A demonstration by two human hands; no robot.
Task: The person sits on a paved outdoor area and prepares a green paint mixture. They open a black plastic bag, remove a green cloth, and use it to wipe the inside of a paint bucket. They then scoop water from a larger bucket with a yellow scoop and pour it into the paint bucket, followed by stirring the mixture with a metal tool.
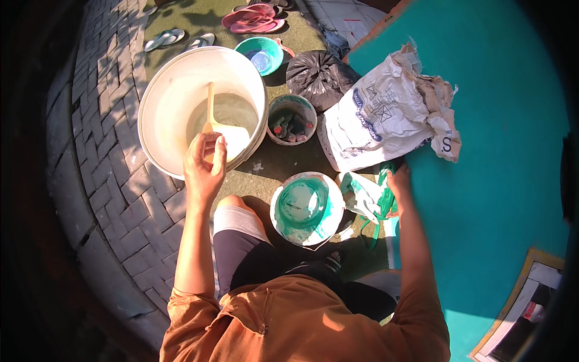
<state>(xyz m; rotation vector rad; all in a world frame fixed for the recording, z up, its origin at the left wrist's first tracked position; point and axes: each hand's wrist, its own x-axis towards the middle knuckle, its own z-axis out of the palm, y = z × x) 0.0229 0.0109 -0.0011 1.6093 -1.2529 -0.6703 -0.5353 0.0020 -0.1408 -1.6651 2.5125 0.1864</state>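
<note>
In front of me on the left, a large cream bucket (158,99) holds cloudy liquid. My left hand (205,163) is at its near rim, fingers curled and closed on the near end of a pale plastic scoop (211,104). The long part of the scoop points away from me; my fingers hide where it is gripped. Between my knees stands a white pail (335,211) with teal paint inside. On the right, my right hand (399,181) grips a green-and-white plastic bag (365,196) beside the wall; its fingertips are partly hidden.
A crumpled white paper sack (380,111) leans by the teal wall (500,120). Behind the pail are a small bucket of dark items (292,123), a black plastic bag (319,78) and a teal basin (265,51). Pink sandals (253,19) lie farther back; paving (120,199) runs left.
</note>
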